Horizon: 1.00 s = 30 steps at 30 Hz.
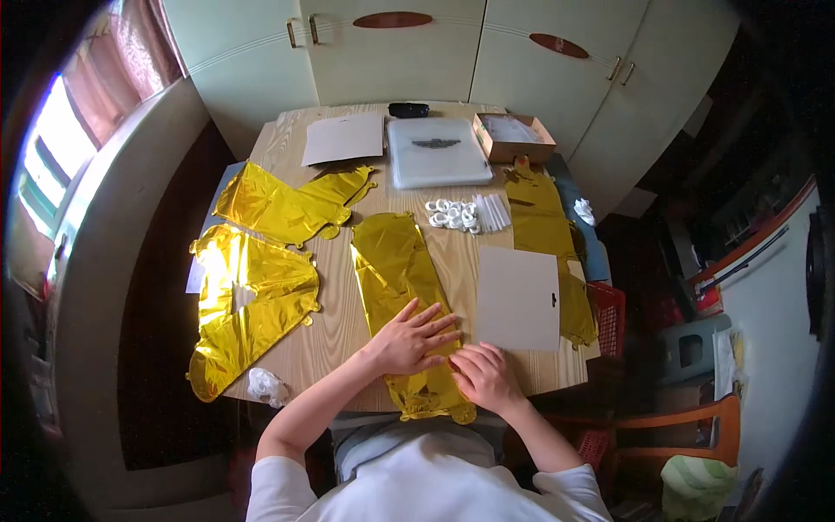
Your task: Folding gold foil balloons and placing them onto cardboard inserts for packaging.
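A flat gold foil balloon (396,261), uninflated, lies lengthwise on the table before me, its near end at the front edge. My left hand (410,339) rests palm down on its lower half, fingers spread. At the balloon's right edge, my right hand (487,376) touches the foil with slightly bent fingers lying along it; I see nothing held in them. Two more creased gold foil balloons spread out on the left, one farther (287,204) and one nearer (252,304). Just right of the middle balloon lies a white card (518,297) with a small hang slot.
Another gold balloon (537,209) lies partly under the card. White ribbon rolls (452,214) and white sticks (492,212) sit mid-table. Behind are a clear plastic case (439,157), a cardboard box (515,139) and a card (344,139). Crumpled white material (267,387) lies front left.
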### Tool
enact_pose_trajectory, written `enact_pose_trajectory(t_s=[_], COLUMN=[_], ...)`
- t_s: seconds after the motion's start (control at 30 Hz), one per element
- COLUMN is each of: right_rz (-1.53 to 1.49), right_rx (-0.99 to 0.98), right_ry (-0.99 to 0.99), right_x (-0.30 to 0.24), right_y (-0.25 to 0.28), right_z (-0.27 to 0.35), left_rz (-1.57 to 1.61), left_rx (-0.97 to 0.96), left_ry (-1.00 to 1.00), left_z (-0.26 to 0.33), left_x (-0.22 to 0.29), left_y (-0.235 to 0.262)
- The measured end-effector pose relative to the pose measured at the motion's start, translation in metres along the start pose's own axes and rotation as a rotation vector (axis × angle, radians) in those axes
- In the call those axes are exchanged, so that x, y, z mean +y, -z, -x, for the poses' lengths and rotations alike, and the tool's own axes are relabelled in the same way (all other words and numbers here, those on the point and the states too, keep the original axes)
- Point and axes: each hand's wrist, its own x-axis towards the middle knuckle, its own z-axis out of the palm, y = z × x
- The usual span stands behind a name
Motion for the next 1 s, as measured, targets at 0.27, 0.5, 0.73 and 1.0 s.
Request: enact_pose_trajectory(t_s=[0.27,0.5,0.73,1.0], right_rz=[-0.002,0.015,-0.028,-0.001], right_rx=[0.02,0.021,0.022,-0.031], right_ry=[-0.006,-0.003,-0.021,-0.017], right_x=[-0.0008,-0.0007,0.0,0.0037], right_y=[0.0011,-0.0001,0.0031,-0.0003], right_z=[0.0005,0.0,-0.0041,-0.005], left_rz=[0.035,0.034,0.026,0.017], left_rx=[-0.017,-0.002,0.012,0.031], left_ry=[0.006,0.004,-0.001,-0.003], left_z=[0.0033,0.0039,0.0038,0.0037], left_x=[0.0002,0.0,0.0002,0.0015], left_y=[0.0036,0.0058,0.0083,0.0081])
